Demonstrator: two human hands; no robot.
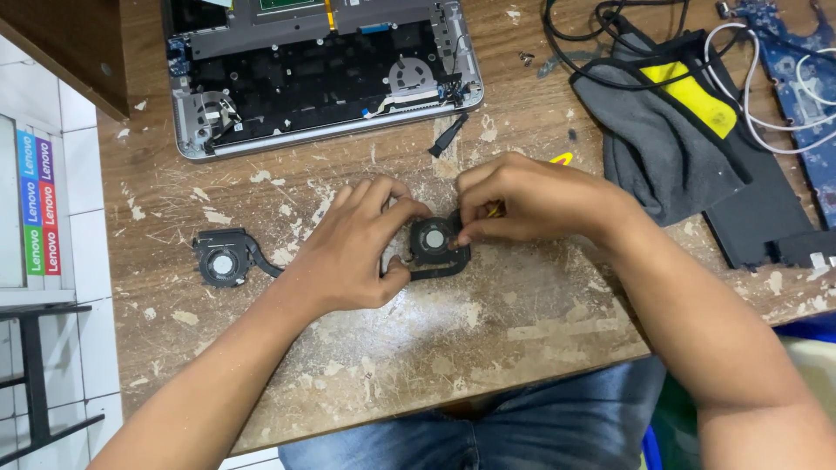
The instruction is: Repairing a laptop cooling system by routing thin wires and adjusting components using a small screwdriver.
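Scarred and paint-flecked, the brown wooden desk (366,348) carries everything I am working on. My left hand (353,252) steadies the small black round laptop cooling fan (433,245) lying flat at the desk's middle, thumb and fingers curled against its left edge. My right hand (531,198) pinches at the fan's upper right corner; something yellow shows under the fingers, too hidden to name. I judge I am loosening or seating a part there, which calls for fine, steady pressure. A second black fan with a heat pipe (228,258) lies well apart to the left. The opened grey laptop shell (322,70) beyond holds its black inner frame.
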